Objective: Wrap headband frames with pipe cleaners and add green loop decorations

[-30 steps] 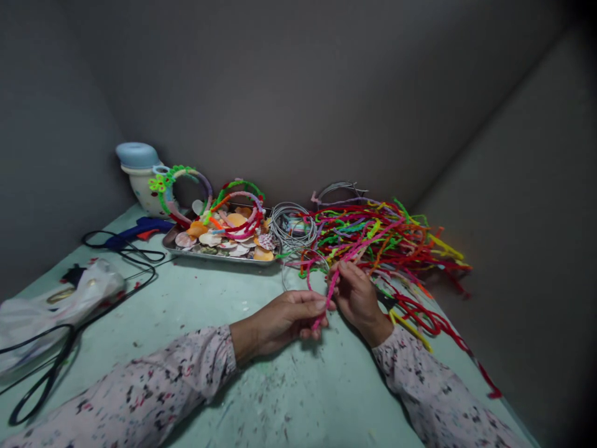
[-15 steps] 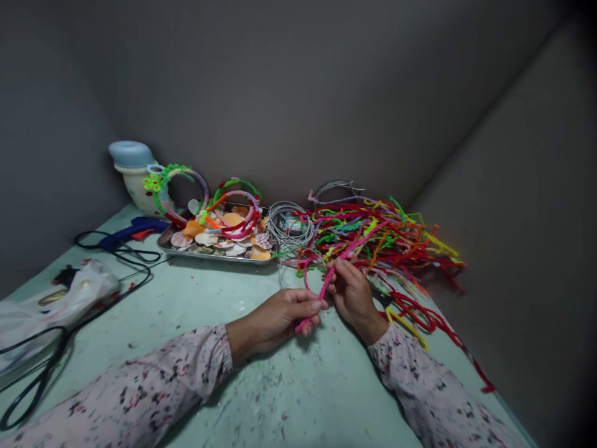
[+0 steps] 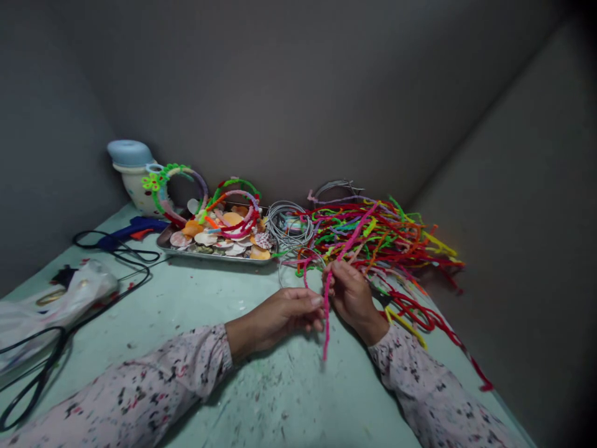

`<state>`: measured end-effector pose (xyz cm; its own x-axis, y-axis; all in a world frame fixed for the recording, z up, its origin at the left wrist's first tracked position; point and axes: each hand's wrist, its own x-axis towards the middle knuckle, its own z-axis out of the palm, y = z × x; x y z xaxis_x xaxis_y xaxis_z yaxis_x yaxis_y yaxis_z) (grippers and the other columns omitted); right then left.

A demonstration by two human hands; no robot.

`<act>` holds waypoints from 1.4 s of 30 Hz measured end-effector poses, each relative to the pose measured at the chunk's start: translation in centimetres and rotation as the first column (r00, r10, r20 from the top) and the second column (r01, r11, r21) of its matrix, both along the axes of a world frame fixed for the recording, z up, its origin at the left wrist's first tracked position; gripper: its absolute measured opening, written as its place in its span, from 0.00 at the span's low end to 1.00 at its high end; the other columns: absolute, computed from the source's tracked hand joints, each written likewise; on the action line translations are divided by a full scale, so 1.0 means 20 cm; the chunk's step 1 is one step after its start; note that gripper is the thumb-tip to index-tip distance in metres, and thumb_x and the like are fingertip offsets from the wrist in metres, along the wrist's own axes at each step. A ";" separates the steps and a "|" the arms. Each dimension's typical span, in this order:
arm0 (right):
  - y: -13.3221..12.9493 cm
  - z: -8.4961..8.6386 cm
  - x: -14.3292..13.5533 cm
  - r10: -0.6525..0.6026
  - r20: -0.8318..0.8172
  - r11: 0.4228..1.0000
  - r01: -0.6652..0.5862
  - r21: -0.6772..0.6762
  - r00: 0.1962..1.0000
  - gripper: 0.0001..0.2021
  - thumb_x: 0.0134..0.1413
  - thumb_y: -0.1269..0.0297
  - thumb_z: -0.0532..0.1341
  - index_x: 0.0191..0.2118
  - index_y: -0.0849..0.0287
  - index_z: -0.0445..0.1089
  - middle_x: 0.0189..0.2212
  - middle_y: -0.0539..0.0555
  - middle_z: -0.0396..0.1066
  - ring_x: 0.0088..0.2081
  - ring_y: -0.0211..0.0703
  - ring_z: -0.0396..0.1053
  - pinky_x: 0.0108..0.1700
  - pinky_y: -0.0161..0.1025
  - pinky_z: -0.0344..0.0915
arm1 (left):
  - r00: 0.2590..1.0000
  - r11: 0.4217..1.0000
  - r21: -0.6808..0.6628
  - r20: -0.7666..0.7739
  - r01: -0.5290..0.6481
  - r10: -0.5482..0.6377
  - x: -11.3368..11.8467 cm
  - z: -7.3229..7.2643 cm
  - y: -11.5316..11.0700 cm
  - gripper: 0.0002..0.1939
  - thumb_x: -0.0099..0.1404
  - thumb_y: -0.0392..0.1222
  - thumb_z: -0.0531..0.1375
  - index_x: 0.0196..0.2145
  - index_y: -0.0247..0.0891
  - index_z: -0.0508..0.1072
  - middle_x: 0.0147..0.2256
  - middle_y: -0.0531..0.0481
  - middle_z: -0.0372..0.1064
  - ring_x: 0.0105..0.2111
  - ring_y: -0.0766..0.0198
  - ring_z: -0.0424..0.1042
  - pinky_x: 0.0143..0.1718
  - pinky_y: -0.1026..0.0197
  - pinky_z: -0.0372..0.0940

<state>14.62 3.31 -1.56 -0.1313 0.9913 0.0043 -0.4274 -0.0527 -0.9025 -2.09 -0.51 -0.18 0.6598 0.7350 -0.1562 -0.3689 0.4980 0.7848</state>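
A bright pink pipe cleaner runs through the pinched fingers of my right hand. Its lower end hangs down over the table, and the upper part slants up and right across the pile of pipe cleaners. My left hand is just left of the hanging end, fingertips beside it, thumb and fingers slightly parted. Whether the fingertips touch the pink strand is hard to tell. Behind my hands lie coils of grey wire.
A metal tray of seashells carries several fuzzy coloured hoops. Further left are a blue glue gun, a lidded container, black cable and a white plastic bag. Walls rise behind and at right.
The pink pipe cleaner's lower end has slipped from my left fingers and swung right, now hanging nearly straight down. My right hand keeps its pinch in about the same place.
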 end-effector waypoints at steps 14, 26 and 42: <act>-0.01 0.01 -0.01 0.013 0.039 1.000 -0.013 -0.021 0.999 0.12 0.49 0.55 0.66 0.33 0.59 0.73 0.19 0.45 0.65 0.17 0.28 0.61 0.18 0.26 0.55 | 0.998 0.996 -0.061 0.002 -0.060 0.061 0.00 -0.01 0.02 0.10 0.61 0.41 0.63 0.36 0.30 0.73 0.27 0.49 0.69 0.21 0.74 0.65 0.24 0.71 0.59; 0.00 0.00 -0.02 -0.048 0.037 0.999 0.049 -0.019 0.998 0.12 0.50 0.55 0.65 0.29 0.60 0.72 0.17 0.45 0.64 0.16 0.27 0.58 0.17 0.25 0.54 | 0.984 0.998 0.019 -0.168 -0.056 0.058 0.00 -0.03 0.04 0.14 0.63 0.48 0.60 0.36 0.32 0.73 0.17 0.57 0.62 0.13 0.78 0.57 0.15 0.73 0.50; -0.01 -0.01 -0.01 0.123 0.101 0.992 -0.122 -0.020 0.987 0.13 0.50 0.55 0.65 0.36 0.60 0.73 0.19 0.46 0.65 0.19 0.30 0.61 0.20 0.27 0.57 | 0.986 0.990 0.032 -0.095 -0.136 0.138 0.02 -0.01 0.01 0.13 0.59 0.45 0.63 0.28 0.32 0.68 0.22 0.53 0.67 0.17 0.74 0.63 0.20 0.70 0.57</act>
